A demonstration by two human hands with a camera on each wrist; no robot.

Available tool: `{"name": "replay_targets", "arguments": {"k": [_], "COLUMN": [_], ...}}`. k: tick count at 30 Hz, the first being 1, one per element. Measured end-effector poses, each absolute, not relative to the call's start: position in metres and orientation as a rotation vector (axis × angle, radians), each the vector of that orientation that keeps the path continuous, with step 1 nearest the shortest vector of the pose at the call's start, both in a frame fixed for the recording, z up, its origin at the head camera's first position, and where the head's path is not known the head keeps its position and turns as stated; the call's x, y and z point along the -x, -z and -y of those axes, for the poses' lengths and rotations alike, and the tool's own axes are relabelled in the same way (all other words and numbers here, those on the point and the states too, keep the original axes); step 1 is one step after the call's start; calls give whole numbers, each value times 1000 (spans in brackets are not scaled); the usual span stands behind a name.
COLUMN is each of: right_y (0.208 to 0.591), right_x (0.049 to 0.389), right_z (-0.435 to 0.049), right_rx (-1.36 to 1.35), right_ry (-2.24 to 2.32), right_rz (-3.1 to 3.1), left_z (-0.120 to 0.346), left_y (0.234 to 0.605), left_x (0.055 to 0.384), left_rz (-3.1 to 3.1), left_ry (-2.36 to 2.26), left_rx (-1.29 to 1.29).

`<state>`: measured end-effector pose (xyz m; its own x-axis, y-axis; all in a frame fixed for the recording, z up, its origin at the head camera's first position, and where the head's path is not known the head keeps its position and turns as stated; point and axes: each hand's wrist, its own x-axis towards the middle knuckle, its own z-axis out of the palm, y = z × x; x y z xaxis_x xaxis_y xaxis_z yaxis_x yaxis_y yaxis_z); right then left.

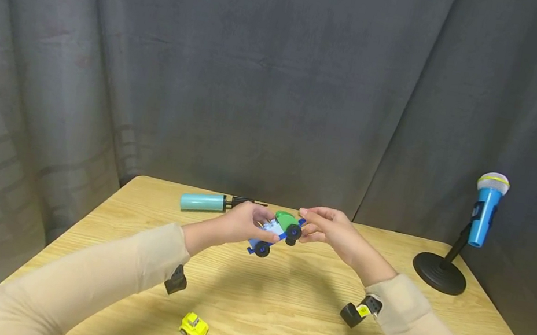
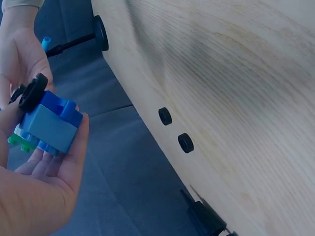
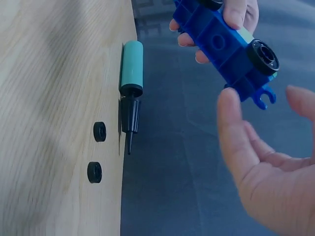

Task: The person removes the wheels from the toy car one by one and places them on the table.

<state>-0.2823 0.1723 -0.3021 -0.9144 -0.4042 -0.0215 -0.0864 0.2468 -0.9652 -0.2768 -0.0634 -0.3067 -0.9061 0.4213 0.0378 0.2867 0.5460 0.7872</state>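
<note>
My left hand [image 1: 233,224] grips a toy block car [image 1: 284,227], with its thumb along the near side. Blue, light blue and green blocks sit on the car's dark blue base, which has black wheels. Tilted in the air, the car [image 3: 221,44] turns its hollow underside to the right wrist view. My right hand [image 1: 337,236] is at the car's hooked end, fingers spread. One fingertip [image 3: 229,98] lies against or just in front of the base; I cannot tell which. The right thumb stands apart from the hook. Light blue blocks [image 2: 51,125] show in the left wrist view.
Two loose black wheels, one nearer [image 3: 94,172] and one farther [image 3: 100,132], are on the wooden table [image 1: 276,321]. A teal hand pump [image 1: 203,202] lies along the back edge. A yellow toy car [image 1: 194,328] is at the front left, a blue microphone [image 1: 484,216] on a stand at right.
</note>
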Motion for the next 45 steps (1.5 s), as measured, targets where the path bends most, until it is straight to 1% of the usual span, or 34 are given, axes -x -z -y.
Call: {"name": "replay_targets", "arguments": {"k": [5, 10, 19, 27, 36, 45], "right_y": [307, 313, 324, 326, 325, 324], "right_x": [275, 268, 267, 263, 261, 264], "right_z": [-172, -164, -153, -147, -142, -139], "right_rx": [489, 570, 532, 581, 558, 613], "right_ry": [1723, 1695, 1765, 1703, 1655, 1539], "right_rz": [-2180, -2201, -2396, -2678, -2786, -2935], "left_z": [63, 61, 57, 56, 58, 57], "left_y": [308, 309, 311, 316, 319, 314], "left_x": [277, 277, 275, 276, 278, 280], "left_rz": [-2597, -2600, -2607, -2626, -2660, -2739], "left_ry": [-1412, -1407, -1374, -1356, -1333, -1262], "left_rx": [-481, -434, -380, -452, -537, -500]}}
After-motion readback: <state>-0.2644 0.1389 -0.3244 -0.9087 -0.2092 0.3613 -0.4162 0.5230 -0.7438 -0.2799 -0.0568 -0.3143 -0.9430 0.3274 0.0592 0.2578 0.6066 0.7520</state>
